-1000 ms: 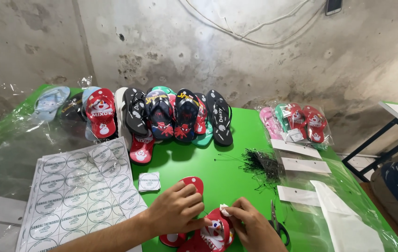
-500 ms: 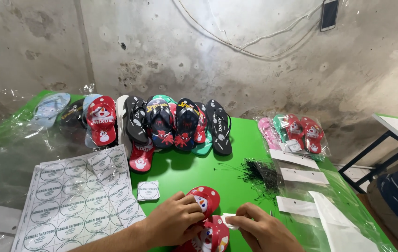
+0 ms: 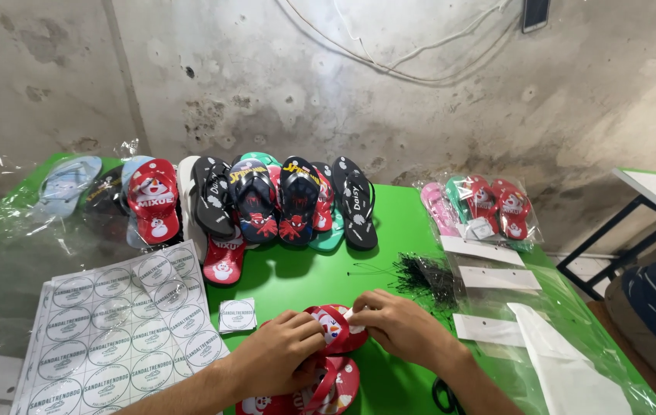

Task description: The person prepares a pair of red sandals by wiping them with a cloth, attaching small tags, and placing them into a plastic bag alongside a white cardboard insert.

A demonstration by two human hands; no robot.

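A pair of small red flip-flops (image 3: 333, 369) with cartoon prints lies at the near edge of the green table (image 3: 389, 230). My left hand (image 3: 278, 353) grips the upper sandal from the left, fingers curled over its strap. My right hand (image 3: 401, 327) meets it from the right and pinches a small white tag (image 3: 353, 323) against the sandal's top end. Both hands touch the same sandal. The lower sandal shows beneath my left hand, partly hidden.
A row of children's flip-flops (image 3: 266, 201) leans at the table's back. Bagged sandals (image 3: 482, 207) lie at the right, with white card strips (image 3: 489, 265) and a heap of black ties (image 3: 424, 273). Round sticker sheets (image 3: 109, 330) lie left. Scissors (image 3: 445, 396) are near my right forearm.
The sandals and both hands have come up higher in view as the camera tilted. My right hand has closed in on the sandal's top with the white tag.
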